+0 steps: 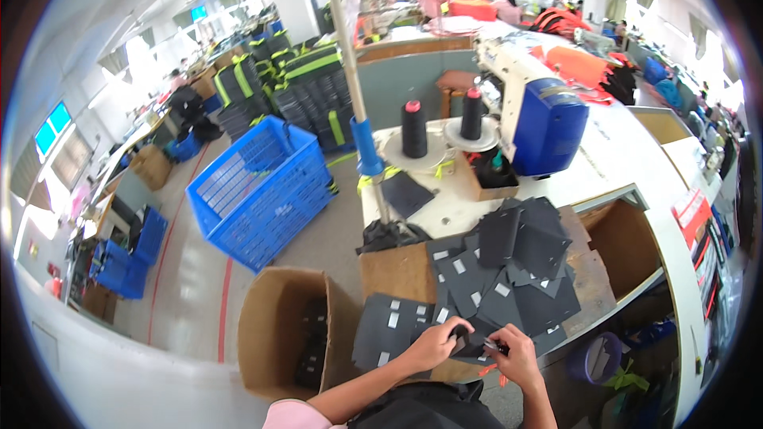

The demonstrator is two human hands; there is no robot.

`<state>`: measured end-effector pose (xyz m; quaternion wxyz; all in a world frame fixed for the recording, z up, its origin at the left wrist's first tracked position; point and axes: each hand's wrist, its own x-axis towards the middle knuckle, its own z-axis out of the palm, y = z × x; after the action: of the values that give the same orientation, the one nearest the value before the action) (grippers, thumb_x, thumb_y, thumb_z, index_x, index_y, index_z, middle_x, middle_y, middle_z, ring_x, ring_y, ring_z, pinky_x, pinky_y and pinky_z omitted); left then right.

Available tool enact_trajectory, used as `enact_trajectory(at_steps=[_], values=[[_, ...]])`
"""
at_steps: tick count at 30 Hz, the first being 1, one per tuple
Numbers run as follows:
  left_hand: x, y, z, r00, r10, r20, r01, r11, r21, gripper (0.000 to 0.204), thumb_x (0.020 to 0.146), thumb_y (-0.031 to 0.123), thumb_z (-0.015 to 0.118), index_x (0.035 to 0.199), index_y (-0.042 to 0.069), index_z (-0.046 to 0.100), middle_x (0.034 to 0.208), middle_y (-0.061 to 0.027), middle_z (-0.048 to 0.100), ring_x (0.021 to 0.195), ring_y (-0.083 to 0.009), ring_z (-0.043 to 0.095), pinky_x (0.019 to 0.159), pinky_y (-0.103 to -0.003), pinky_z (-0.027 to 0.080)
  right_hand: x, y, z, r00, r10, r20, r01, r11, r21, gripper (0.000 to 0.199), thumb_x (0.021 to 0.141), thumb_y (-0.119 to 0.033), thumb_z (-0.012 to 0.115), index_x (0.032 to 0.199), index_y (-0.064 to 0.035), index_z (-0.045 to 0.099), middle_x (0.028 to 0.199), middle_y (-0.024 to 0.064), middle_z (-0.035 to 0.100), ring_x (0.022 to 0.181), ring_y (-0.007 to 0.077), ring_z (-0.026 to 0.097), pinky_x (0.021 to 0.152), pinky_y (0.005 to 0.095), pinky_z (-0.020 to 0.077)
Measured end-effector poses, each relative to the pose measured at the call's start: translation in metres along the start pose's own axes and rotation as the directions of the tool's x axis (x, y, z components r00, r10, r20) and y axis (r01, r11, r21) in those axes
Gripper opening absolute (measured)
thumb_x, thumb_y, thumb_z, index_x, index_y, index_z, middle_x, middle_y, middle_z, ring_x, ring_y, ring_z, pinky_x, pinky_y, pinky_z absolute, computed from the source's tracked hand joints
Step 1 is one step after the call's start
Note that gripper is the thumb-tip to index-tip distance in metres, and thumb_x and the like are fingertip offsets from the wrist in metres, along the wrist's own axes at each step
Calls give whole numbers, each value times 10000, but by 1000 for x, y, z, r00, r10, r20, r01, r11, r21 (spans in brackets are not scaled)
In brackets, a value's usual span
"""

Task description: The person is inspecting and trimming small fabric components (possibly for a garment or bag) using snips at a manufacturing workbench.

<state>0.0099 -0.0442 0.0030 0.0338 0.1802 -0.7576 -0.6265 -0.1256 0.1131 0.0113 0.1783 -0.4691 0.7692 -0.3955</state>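
Along the near edge of the brown board (pixel 395 268), the left hand (pixel 435 346), fingers curled, pinches a dark panel (pixel 470 346); the right hand (pixel 518 357), also curled, grips a small dark tool (pixel 498 346), type indistinct. White-marked black panels (pixel 459 280) lie overlapping beyond; a cardboard box (pixel 340 334) stands left.

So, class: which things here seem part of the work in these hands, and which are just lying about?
Seemingly in the work:
Left hand, gripping a dark piece
Right hand, gripping a small object, kind unclear
Dark panels with white patches
Cardboard box, similar panels inside

Probably just lying about:
Blue crate
Black thread cones
Orange fabric
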Motion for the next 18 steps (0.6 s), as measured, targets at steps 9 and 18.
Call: enact_trajectory(at_steps=[9,18], values=[[6,2,15,987,-92,135,107,988,-113,250,835,261,676,951,50,609,789,19,558,757,-60,485,672,-229,404,-18,-11,-9,998,66,-19,-59,968,243,169,724,-76,725,771,11,588,706,51,522,601,143,519,547,289,409],[12,17,1,963,-267,20,248,864,-439,254,833,162,671,991,-31,625,841,-40,628,759,-83,558,687,-227,457,-26,-23,13,934,-29,-355,-13,993,-114,373,709,-60,688,1054,-85,551,853,80,550,675,250,583,584,330,478]])
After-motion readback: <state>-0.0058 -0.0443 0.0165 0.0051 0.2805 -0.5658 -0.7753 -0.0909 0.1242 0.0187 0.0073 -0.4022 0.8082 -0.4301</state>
